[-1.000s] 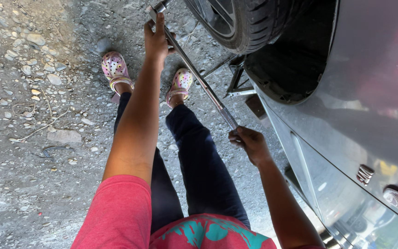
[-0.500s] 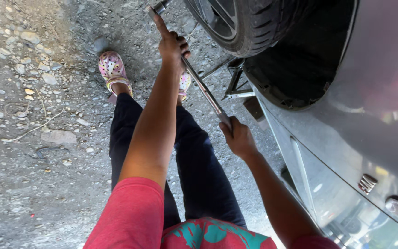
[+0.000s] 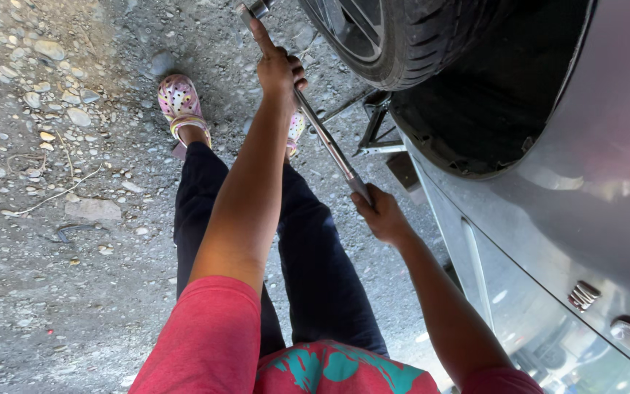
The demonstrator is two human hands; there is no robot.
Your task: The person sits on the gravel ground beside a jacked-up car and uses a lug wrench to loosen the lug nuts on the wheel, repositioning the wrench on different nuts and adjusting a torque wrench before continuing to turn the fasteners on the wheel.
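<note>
progress: car (image 3: 585, 168) raised on jack (image 3: 377, 131), wheel (image 3: 373, 36) on the hub and off the gravel (image 3: 52, 219); can't tell whether the nuts are loose or tight
tool: long metal wrench bar (image 3: 322, 135), head up at the wheel, slanting down toward the body
left hand (image 3: 280, 69): arm stretched out straight, fist wrapped round the upper bar, index finger pointing along it
right hand (image 3: 379, 213): elbow bent, clenched on the bar's lower end
feet: patterned clogs (image 3: 178, 102) planted beside the wheel
</note>
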